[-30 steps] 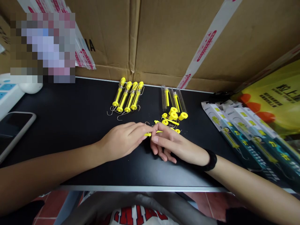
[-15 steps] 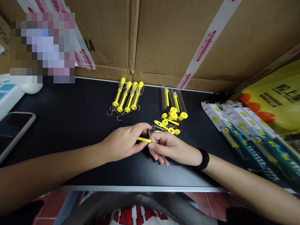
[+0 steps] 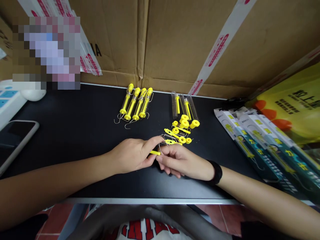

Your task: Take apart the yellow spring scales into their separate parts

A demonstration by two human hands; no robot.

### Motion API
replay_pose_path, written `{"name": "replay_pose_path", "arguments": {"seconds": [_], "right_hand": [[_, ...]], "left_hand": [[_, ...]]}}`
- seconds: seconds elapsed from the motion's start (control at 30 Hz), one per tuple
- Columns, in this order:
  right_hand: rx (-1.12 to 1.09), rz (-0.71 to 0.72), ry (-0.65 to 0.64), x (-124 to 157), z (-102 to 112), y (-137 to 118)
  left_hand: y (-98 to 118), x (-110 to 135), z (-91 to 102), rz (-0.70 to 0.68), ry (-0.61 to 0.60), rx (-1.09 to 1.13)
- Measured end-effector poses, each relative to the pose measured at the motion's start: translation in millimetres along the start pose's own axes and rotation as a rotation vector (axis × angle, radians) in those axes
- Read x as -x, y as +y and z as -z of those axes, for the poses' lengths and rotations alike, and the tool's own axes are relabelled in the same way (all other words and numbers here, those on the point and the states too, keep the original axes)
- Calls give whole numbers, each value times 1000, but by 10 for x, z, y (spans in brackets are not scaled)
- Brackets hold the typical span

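Note:
My left hand (image 3: 135, 152) is closed on a thin yellow plastic rod (image 3: 155, 152), whose end points to the right. At that end my right hand (image 3: 178, 160) pinches a bent metal wire hook (image 3: 160, 146); whether the hook passes through the rod cannot be made out. Just behind my fingers lie loose spring scale parts: a flat yellow piece with holes (image 3: 170, 142), yellow caps (image 3: 184, 124) and a small coil spring (image 3: 182, 133). Several whole spring scales (image 3: 137, 103), with clear tubes and hooks, lie side by side farther back.
Clear tubes (image 3: 192, 108), some with yellow rods inside, lie at the back right. Boxed spring scales (image 3: 245, 140) and a yellow bag (image 3: 297, 103) stand on the right. A phone (image 3: 18, 143) and a power strip (image 3: 10, 100) are at left. Cardboard (image 3: 175, 43) walls the back.
Both hands have shifted slightly toward me, and less of the rod shows between them. My left fingers have closed in nearer the hook. The parts on the table stay put.

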State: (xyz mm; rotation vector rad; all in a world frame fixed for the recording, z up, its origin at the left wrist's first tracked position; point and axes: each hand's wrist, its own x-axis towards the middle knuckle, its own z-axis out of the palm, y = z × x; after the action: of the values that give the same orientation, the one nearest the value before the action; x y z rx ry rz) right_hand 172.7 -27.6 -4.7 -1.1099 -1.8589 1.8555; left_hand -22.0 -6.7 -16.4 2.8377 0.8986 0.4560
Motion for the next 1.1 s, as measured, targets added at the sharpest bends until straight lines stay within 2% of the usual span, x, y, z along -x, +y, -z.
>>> {"name": "replay_pose_path", "arguments": {"seconds": [0.2, 0.37, 0.57, 1.1], "right_hand": [[95, -18, 39, 7, -26, -17], [123, -18, 8, 8, -14, 14], [119, -7, -34, 19, 14, 27], [103, -22, -51, 10, 12, 11]], "left_hand": [[4, 4, -2, -2, -9, 12], [-9, 21, -25, -32, -5, 15], [-1, 23, -24, -57, -17, -42], [23, 11, 2, -124, 24, -133]]}}
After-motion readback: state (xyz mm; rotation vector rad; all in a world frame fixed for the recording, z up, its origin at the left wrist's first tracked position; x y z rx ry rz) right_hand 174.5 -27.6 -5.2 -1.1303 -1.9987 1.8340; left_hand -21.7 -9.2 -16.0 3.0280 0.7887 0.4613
